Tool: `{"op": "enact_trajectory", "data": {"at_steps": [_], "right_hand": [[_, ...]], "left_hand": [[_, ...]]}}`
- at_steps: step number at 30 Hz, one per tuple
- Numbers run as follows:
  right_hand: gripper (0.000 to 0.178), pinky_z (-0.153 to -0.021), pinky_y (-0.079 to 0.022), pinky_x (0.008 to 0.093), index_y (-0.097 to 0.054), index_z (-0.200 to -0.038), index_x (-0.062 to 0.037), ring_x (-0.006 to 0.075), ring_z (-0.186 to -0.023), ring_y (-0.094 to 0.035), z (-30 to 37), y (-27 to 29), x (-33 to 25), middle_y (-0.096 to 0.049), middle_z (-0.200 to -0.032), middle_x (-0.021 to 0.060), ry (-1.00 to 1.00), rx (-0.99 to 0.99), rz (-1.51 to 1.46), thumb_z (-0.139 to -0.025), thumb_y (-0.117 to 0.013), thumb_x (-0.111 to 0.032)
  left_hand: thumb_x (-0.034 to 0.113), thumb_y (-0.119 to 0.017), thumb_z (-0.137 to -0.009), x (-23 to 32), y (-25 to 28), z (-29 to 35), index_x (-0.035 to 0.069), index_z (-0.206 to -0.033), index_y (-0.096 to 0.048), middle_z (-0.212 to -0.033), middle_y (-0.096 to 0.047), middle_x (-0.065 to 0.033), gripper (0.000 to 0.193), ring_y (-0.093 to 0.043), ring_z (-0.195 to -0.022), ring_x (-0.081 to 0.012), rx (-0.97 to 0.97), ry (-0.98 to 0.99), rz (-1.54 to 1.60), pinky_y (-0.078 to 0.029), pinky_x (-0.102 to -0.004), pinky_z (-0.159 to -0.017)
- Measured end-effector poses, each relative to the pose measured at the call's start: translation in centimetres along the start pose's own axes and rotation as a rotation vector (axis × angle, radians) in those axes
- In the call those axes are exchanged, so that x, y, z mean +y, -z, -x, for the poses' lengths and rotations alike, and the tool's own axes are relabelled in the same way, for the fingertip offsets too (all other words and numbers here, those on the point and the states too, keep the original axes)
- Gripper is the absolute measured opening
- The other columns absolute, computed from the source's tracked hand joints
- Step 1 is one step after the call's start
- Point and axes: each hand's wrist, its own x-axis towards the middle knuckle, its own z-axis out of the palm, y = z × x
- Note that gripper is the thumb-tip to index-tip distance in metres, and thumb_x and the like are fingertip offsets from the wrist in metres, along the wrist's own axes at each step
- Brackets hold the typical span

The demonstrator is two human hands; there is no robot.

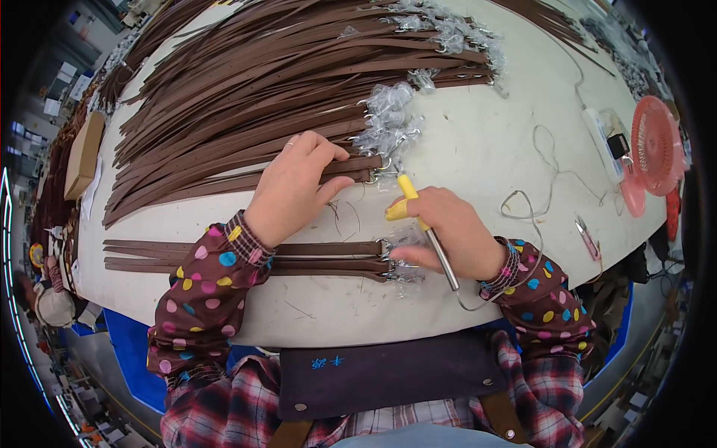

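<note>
Brown straps lie in a large heap across the table, their metal-fitted ends wrapped in clear plastic. My left hand rests over the near edge of this heap, thumb and forefinger apart around a strap end, not closed on it. My right hand grips a corded pen-shaped tool with a yellow front and silver barrel. Its thin tip is close to the strap's metal fitting. A yellow cover sits on a right fingertip. Nearer me, a few separate straps lie beneath my left forearm.
A pink fan stands at the right beside a white power strip. A grey cord loops across the table. Small snips lie near the right edge. A cardboard box is at the left edge.
</note>
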Motion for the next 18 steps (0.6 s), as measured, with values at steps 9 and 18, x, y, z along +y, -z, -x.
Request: {"op": "enact_trajectory", "data": {"at_steps": [9,18], "right_hand": [[0.031,-0.066,-0.043,0.035,-0.056,-0.098,-0.006,0.0277,-0.073,-0.053,-0.1,0.8,1.4,-0.053,-0.077,0.0095,-0.092,0.19,0.195,-0.072,-0.072,-0.011],[0.035,-0.074,-0.041,0.0363,-0.055,-0.101,-0.0068,0.0277,-0.084,-0.053,-1.2,0.4,1.3,-0.055,-0.087,0.0086,0.029,0.172,0.214,-0.072,-0.073,-0.018]], "left_hand": [[0.007,-0.07,-0.073,0.7,-1.1,-0.4,0.006,-0.083,-0.052,-0.088,-0.051,-0.0085,0.021,-0.054,-0.082,-0.0296,0.058,-0.011,-0.152,-0.045,-0.0382,-0.071],[0.007,-0.07,-0.076,2.1,-1.1,3.3,0.004,-0.085,-0.053,-0.085,-0.051,-0.0082,0.019,-0.055,-0.069,-0.0245,-0.099,0.119,0.078,-0.045,-0.0328,-0.059]]}}
